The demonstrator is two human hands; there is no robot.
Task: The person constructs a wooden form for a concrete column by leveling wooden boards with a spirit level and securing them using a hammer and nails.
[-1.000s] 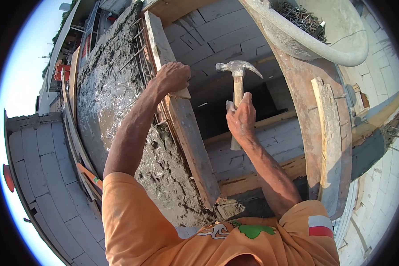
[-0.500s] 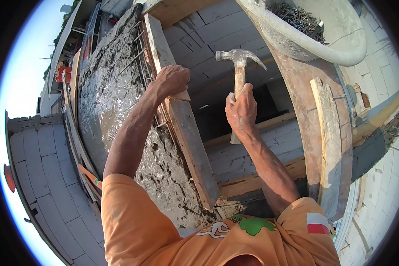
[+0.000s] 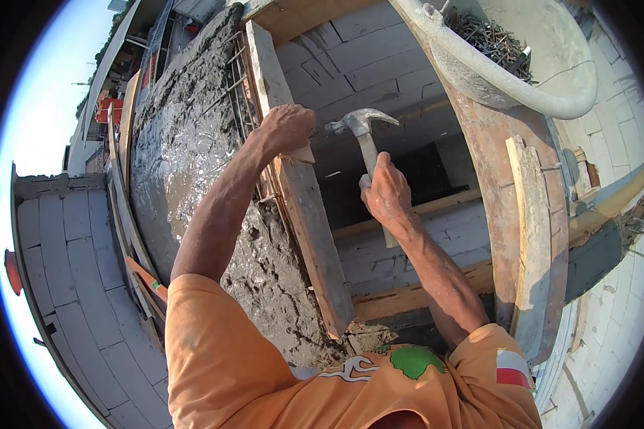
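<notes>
My right hand (image 3: pixel 388 191) grips a claw hammer (image 3: pixel 359 124) by its handle, over the opening. The metal head tips left toward my other hand, with air between them. Closed into a fist, my left hand (image 3: pixel 289 129) rests at the upper part of a long wooden board (image 3: pixel 309 239). Whatever its fingers pinch is hidden. Just below that fist, a short piece of wood (image 3: pixel 298 154) lies across the board. Wet grey concrete (image 3: pixel 193 161) fills the space left of this board, and steel reinforcing bars (image 3: pixel 236 86) stick out along the concrete's edge.
A pale bucket (image 3: pixel 554 53) containing many loose nails (image 3: pixel 488 44) stands at upper right. Beneath it runs a wide plank (image 3: pixel 497 164), where a rough split board (image 3: pixel 528 229) lies with nails poking out. Deep between the boards, a block wall (image 3: pixel 368 53) shows. Another block wall (image 3: pixel 75 272) is at left.
The hammer head has swung left and down, tilting toward my left hand. My right hand has dropped slightly. My left hand keeps its place on the board while the view shifts a little.
</notes>
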